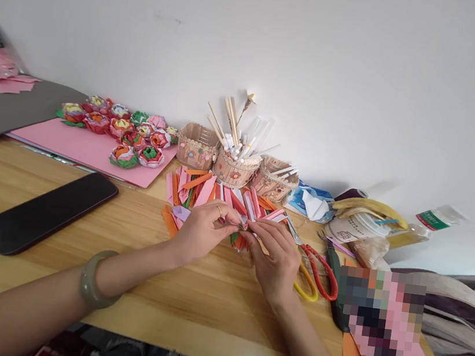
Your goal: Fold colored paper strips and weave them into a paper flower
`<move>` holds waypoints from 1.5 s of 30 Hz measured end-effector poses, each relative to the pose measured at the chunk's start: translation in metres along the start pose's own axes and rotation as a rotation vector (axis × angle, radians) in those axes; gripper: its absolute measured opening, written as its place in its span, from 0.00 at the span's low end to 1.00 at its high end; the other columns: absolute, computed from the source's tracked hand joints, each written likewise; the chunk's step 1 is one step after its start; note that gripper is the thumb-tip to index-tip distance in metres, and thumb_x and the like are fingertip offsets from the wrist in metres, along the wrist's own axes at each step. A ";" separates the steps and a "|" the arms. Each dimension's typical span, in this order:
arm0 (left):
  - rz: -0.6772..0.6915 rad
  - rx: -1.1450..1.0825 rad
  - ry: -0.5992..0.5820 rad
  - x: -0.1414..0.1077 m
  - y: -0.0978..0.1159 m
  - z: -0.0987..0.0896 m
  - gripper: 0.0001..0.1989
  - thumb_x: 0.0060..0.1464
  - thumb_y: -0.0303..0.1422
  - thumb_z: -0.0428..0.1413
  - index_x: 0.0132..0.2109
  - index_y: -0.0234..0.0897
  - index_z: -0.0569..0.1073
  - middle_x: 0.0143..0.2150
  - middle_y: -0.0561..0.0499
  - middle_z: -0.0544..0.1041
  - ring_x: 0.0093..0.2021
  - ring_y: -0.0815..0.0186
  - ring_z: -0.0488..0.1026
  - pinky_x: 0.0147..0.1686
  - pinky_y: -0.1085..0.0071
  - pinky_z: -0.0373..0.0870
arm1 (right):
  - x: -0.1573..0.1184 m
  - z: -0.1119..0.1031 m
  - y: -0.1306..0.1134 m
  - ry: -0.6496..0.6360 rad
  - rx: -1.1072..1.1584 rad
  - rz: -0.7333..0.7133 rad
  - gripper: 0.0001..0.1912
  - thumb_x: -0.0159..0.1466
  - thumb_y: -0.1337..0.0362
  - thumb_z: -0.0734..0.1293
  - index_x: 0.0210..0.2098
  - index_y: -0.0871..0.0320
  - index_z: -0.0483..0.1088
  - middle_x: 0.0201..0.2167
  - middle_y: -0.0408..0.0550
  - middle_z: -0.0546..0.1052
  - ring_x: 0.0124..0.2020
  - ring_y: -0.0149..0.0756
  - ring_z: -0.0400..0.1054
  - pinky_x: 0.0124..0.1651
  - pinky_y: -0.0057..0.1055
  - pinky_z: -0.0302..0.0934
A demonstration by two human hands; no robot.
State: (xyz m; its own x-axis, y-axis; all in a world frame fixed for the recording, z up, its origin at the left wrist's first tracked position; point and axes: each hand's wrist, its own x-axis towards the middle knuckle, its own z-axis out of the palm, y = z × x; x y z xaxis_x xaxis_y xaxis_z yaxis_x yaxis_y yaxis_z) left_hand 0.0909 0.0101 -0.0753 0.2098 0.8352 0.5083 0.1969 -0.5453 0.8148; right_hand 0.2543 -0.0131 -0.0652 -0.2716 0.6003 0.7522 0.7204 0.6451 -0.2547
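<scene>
Head view: I am at a wooden counter (pixel 186 302), with both hands in the middle, close together at the fingertips.
Left hand (pixel 204 229): thumb and fingertips pinched on a small paper piece (pixel 243 226); a ring (pixel 219 211) on one finger, a pale green bangle (pixel 87 282) round the wrist.
Right hand (pixel 275 253): thumb and forefinger closed on the same piece from the other side.
Small paper piece: between my fingertips, at the near side of the strip pile; my fingers cover most of it, so I cannot tell its shape.
Folded paper strips (pixel 207 188): heaped just beyond my hands, pink, orange, lilac and green.
Baskets: three in a row behind the heap; the left one (pixel 194 153), the middle one (pixel 236 170) with wooden sticks (pixel 233 120) standing in it, the right one (pixel 269 182) with white sticks.
Paper flowers (pixel 126 139): grouped on a pink sheet (pixel 62 140), back left.
Phone (pixel 49 213): lying flat, near my left forearm.
Scissors: red handles (pixel 307 250) and a yellow handle (pixel 315 293), just right of my right hand.
Back right: a banana (pixel 371 205) across a lidded cup (pixel 347 228), beside a bottle (pixel 431 220).
</scene>
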 end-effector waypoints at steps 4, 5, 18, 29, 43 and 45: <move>-0.022 0.001 -0.014 0.000 -0.001 0.000 0.03 0.48 0.25 0.56 0.29 0.35 0.70 0.31 0.50 0.74 0.36 0.67 0.71 0.38 0.70 0.68 | 0.002 0.001 -0.001 0.009 -0.005 0.027 0.07 0.56 0.70 0.68 0.35 0.56 0.73 0.30 0.46 0.78 0.36 0.37 0.70 0.39 0.35 0.66; -0.030 -0.003 -0.024 0.000 -0.002 0.000 0.03 0.48 0.25 0.56 0.28 0.35 0.70 0.30 0.51 0.74 0.35 0.67 0.71 0.37 0.71 0.68 | 0.003 0.001 -0.001 0.009 0.000 0.036 0.07 0.56 0.70 0.68 0.35 0.56 0.73 0.30 0.46 0.78 0.36 0.37 0.70 0.39 0.35 0.66; 0.038 -0.041 -0.055 0.000 -0.001 -0.001 0.04 0.51 0.25 0.52 0.30 0.35 0.69 0.35 0.49 0.75 0.37 0.67 0.72 0.39 0.71 0.67 | 0.005 0.000 -0.001 -0.082 0.143 0.124 0.08 0.58 0.69 0.66 0.38 0.54 0.71 0.37 0.48 0.76 0.41 0.37 0.67 0.45 0.38 0.63; -0.016 -0.077 -0.089 0.000 -0.001 -0.001 0.05 0.51 0.25 0.51 0.28 0.35 0.67 0.33 0.50 0.75 0.38 0.67 0.72 0.39 0.71 0.67 | 0.006 0.000 -0.003 -0.067 0.160 0.088 0.06 0.57 0.69 0.67 0.35 0.55 0.70 0.35 0.48 0.76 0.38 0.37 0.67 0.43 0.37 0.63; -0.362 -0.383 -0.269 0.010 0.004 -0.007 0.07 0.48 0.34 0.55 0.30 0.34 0.67 0.29 0.54 0.68 0.30 0.72 0.66 0.32 0.75 0.63 | 0.007 -0.001 -0.004 -0.198 0.696 0.545 0.07 0.57 0.63 0.67 0.26 0.57 0.65 0.24 0.41 0.67 0.27 0.29 0.61 0.31 0.26 0.57; -0.422 -0.454 -0.310 0.013 0.007 -0.009 0.07 0.45 0.33 0.57 0.30 0.33 0.68 0.28 0.54 0.69 0.29 0.72 0.66 0.32 0.74 0.63 | 0.007 -0.001 -0.004 -0.237 0.817 0.625 0.08 0.56 0.61 0.68 0.26 0.57 0.65 0.24 0.40 0.67 0.25 0.27 0.61 0.29 0.24 0.57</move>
State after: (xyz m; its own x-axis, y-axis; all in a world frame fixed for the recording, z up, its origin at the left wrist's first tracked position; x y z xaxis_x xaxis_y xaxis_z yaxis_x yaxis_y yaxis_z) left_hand 0.0861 0.0174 -0.0606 0.4805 0.8739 0.0739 -0.0844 -0.0378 0.9957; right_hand 0.2503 -0.0119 -0.0577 -0.1821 0.9558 0.2306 0.1505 0.2589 -0.9541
